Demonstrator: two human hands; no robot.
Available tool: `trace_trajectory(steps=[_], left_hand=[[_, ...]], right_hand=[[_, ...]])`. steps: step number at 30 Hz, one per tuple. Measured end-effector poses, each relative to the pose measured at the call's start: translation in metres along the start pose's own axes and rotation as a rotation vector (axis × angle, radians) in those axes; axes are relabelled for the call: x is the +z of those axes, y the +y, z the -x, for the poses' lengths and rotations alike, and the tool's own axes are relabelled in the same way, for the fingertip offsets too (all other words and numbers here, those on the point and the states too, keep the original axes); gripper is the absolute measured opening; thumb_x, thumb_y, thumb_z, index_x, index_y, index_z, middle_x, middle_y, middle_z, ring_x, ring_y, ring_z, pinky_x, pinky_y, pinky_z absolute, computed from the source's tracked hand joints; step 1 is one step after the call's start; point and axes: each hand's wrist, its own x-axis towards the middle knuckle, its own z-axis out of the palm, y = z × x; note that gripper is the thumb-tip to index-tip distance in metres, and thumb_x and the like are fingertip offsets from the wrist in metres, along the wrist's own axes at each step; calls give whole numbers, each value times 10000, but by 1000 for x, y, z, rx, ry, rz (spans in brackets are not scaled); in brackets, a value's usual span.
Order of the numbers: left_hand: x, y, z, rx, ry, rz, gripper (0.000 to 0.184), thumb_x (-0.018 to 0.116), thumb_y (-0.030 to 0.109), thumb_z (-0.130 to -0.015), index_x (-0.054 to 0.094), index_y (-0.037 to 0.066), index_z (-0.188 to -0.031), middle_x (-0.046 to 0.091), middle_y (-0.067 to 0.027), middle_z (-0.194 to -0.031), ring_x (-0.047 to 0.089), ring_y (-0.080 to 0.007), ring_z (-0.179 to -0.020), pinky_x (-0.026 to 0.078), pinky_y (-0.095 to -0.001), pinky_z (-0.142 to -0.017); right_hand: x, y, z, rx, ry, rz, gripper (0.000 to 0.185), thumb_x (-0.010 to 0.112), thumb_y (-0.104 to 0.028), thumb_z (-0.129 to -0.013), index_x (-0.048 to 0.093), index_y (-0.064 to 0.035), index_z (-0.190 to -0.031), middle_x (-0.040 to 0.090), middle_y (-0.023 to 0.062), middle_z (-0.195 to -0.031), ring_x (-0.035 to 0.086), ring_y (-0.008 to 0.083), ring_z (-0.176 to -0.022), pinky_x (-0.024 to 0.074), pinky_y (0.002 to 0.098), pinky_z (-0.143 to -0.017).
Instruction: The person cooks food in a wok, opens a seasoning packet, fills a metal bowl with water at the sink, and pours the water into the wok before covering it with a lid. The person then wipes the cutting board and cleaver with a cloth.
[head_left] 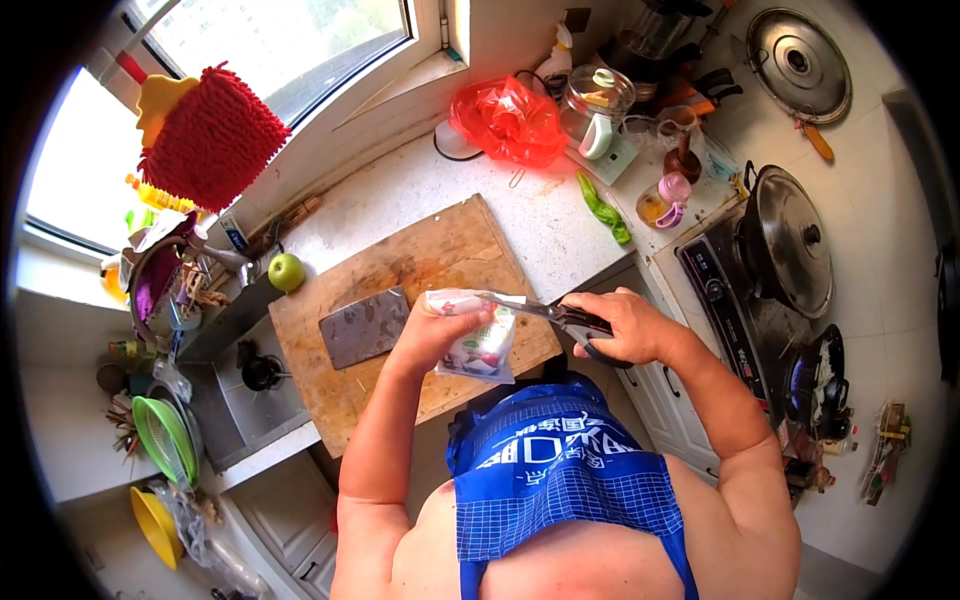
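Observation:
My left hand grips a printed plastic packet near its top, above the near part of a wooden cutting board. In my right hand is a pair of scissors with dark handles. The blades point left and reach the top edge of the packet; whether they have cut into it I cannot tell. What the packet contains is unclear. Flat on the board, left of the packet, lies a cleaver with a broad dark blade; my left hand is close to its handle end.
A green apple sits by the board's left corner, beside the sink. Green peppers, a red plastic bag and a glass kettle stand along the counter. A lidded wok is on the gas stove at right.

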Motion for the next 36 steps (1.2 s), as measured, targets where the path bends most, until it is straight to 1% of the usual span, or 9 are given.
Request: trace_trajectory(steps=[12,18,21,22,25,29,32,34,36], left_hand=[[-6,-9,-3,-19,-23,-5,235,727,134,-729,680,3,-919,673,-45,-804,610,-107,-715,484,-248,-655],[-11,-11,-1,-11,45,60,235,718,118,-736,667,-11,-925,671,-56,-821,618,-116,-724,490,-251,-659],[-13,-14,3,-12,107,100,236,715,111,-738,661,-13,-932,670,-60,-835,623,-122,-731,494,-256,-662],[-14,-15,4,-13,132,111,235,714,108,-738,659,-12,-933,670,-60,-840,625,-125,-735,496,-258,-664],[-8,-19,2,0,178,139,215,709,104,-747,661,-5,-927,669,-56,-844,620,-119,-736,490,-253,-665],[2,-22,-3,34,227,228,186,701,112,-771,661,6,-919,665,-50,-839,613,-112,-731,483,-249,-658],[15,-18,-6,23,233,206,169,701,122,-779,659,12,-900,664,-45,-823,612,-110,-717,482,-247,-645],[22,-19,-10,20,187,178,167,704,126,-778,657,13,-892,663,-44,-817,610,-107,-710,481,-246,-640],[34,-22,-14,15,126,153,166,708,131,-777,655,15,-883,663,-43,-810,608,-104,-703,481,-245,-635]], right_hand=[[-2,10,-6,-4,-15,-117,532,719,-332,-700,558,-117,-1159,641,155,-792,613,347,-745,475,371,-640],[19,54,-7,-166,152,-145,603,743,-290,-685,526,-103,-1216,649,161,-940,633,319,-842,494,336,-721],[54,91,-15,331,256,-330,620,721,-328,-712,496,-97,-1241,650,153,-1009,618,330,-921,481,355,-790],[68,105,-25,332,262,-333,620,721,-328,-712,496,-97,-1241,650,153,-1009,618,330,-921,481,355,-790],[86,125,-62,735,278,-1,573,651,-398,-748,491,-94,-1207,615,170,-1066,571,340,-1020,425,417,-883],[126,165,-99,513,429,-107,503,706,-287,-724,540,-74,-1148,582,179,-1106,555,324,-1033,441,401,-867],[130,155,-102,297,597,-32,393,704,-189,-726,584,-38,-1069,589,184,-1071,559,332,-1003,454,378,-858],[102,112,-85,203,661,-118,363,712,-218,-756,606,-21,-1042,605,150,-1035,587,264,-961,472,345,-829],[85,75,-56,51,444,-1109,465,725,-310,-767,584,-23,-1104,612,92,-1009,585,182,-926,477,315,-813]])
